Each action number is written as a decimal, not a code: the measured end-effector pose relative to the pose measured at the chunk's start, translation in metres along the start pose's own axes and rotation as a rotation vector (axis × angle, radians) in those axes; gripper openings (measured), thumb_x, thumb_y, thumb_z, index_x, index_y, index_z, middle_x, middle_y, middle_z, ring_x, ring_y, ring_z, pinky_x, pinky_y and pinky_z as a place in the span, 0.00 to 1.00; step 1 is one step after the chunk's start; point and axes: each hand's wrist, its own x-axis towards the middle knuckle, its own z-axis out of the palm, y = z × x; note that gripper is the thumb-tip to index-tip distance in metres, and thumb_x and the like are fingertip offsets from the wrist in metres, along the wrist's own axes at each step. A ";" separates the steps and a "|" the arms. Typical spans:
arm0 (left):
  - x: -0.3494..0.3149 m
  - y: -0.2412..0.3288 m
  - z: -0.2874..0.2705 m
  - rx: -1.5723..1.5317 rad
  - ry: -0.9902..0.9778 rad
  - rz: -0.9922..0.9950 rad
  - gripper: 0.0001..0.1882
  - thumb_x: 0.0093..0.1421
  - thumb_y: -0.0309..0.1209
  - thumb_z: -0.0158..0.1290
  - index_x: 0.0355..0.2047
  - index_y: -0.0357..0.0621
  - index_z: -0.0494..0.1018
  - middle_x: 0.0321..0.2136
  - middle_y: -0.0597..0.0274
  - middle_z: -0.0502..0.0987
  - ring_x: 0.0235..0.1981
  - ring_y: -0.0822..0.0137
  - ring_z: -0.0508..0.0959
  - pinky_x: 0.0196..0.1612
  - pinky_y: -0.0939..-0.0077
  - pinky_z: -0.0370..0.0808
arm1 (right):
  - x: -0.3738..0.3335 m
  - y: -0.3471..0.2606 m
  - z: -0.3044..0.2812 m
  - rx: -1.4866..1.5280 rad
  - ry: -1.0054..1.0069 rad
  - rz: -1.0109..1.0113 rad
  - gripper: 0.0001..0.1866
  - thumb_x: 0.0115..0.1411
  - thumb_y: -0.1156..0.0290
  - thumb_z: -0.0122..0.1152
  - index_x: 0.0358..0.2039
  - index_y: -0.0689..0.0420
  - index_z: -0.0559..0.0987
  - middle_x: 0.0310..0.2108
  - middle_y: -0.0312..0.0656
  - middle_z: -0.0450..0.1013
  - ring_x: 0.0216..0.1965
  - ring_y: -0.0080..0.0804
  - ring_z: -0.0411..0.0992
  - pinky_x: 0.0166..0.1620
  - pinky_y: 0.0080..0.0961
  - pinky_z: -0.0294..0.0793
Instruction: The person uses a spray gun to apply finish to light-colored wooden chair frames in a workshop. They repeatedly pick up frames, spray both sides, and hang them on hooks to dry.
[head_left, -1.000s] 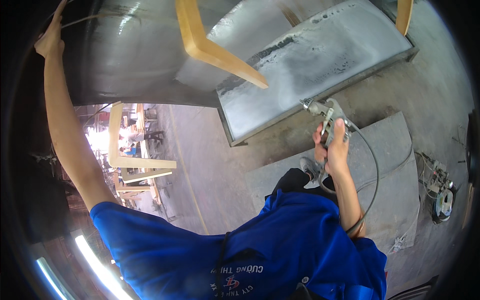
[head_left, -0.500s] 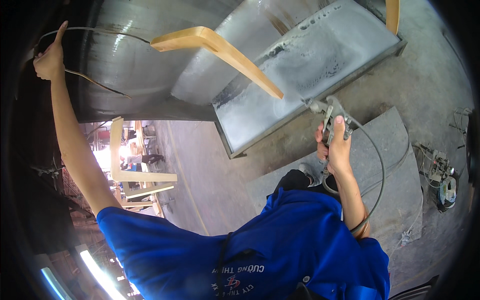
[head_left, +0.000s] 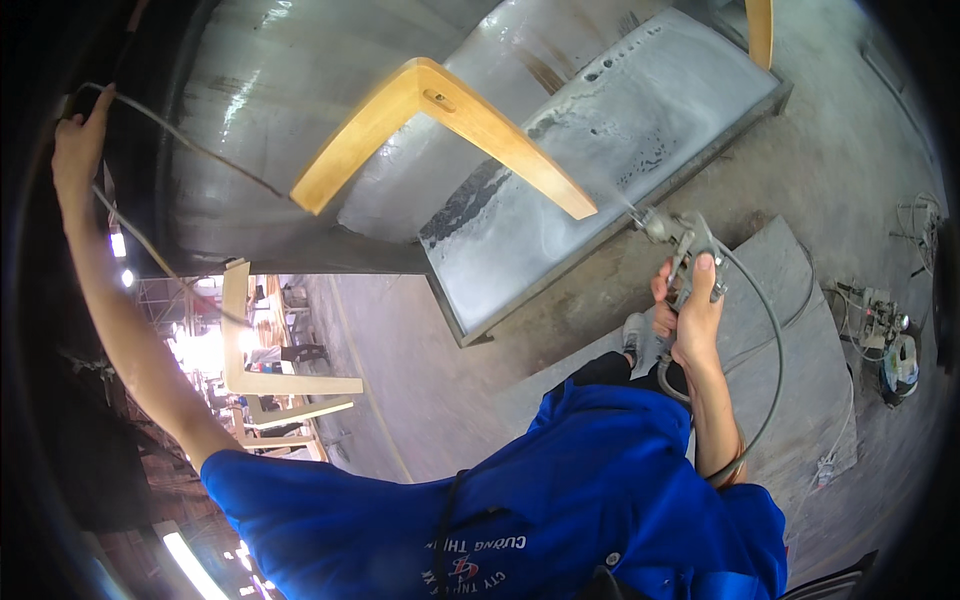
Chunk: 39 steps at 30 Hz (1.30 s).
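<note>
Along the lower edge of the frame the person's blue shirt (head_left: 560, 500) fills the near view, and both bare forearms rise out of it. At centre right the right hand (head_left: 688, 312) is clenched around the grip of a metal spray gun (head_left: 680, 245), one finger lying up along its body; the nozzle points up and left, and a thin mist shows at its tip. A grey hose (head_left: 775, 350) leaves the gun, loops down the right side of the forearm and ends near the elbow. Just beyond the nozzle, in the upper middle of the frame, hangs a bent, boomerang-shaped piece of pale wood (head_left: 450, 120), its right end close to the gun's tip but apart from it. A thin wire (head_left: 190, 150) runs from the left end of that piece up to the upper left of the frame, where the left hand (head_left: 80, 145), arm stretched out far, is pinched on the wire. Below the wood lies a grey, spray-coated panel (head_left: 620, 140), tilted across the upper right. A flat grey board (head_left: 800, 350) lies on the concrete floor (head_left: 830, 160) under the right arm. At the far right edge sits a small machine with cables (head_left: 890, 350). In the lower left, well away, pale wooden chair frames (head_left: 270, 385) stand in a bright workshop area.
</note>
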 end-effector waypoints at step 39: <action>-0.313 -0.007 0.052 -1.937 -0.759 0.583 0.30 0.70 0.37 0.56 0.61 0.33 0.55 0.28 0.50 0.77 0.32 0.51 0.85 0.37 0.62 0.87 | 0.000 0.210 -0.035 -0.146 0.528 -0.157 0.27 0.72 0.46 0.54 0.28 0.57 0.78 0.17 0.32 0.70 0.13 0.19 0.64 0.17 0.21 0.59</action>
